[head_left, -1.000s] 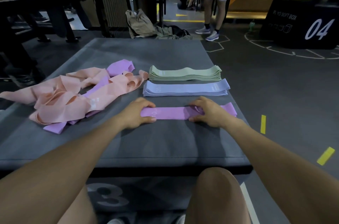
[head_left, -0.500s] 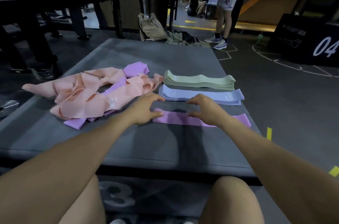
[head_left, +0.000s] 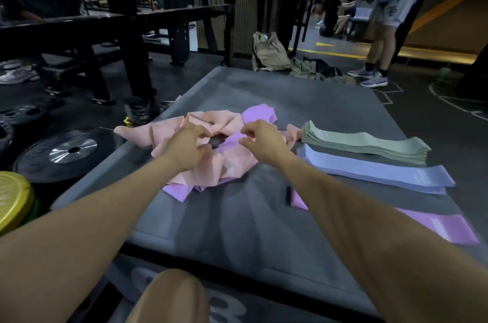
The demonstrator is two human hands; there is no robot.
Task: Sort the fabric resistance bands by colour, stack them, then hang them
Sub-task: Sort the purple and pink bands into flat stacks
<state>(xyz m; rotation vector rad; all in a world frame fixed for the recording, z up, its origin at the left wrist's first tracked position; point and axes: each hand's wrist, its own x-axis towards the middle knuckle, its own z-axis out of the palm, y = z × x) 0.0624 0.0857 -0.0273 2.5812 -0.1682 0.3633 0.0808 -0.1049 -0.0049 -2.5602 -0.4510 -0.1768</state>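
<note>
Shifted from purple band point(head_left: 435, 226) to tangled pile point(head_left: 208, 172). Left hand point(head_left: 184, 149), right hand point(head_left: 264, 143) apart, fingers curled; grip unclear.

Setting: a gym. Weight plates point(head_left: 70, 149) lie on dark rubber flooring at left, one yellow plate point(head_left: 12, 198) nearest. Black steel rack point(head_left: 126, 40) with a bench behind them. Grey padded plyo box point(head_left: 237, 219), large number on its front, carries fabric resistance bands point(head_left: 369, 144). Painted floor lines point(head_left: 390, 92). People in sports shorts and trainers point(head_left: 373, 81) stand at rear.
</note>
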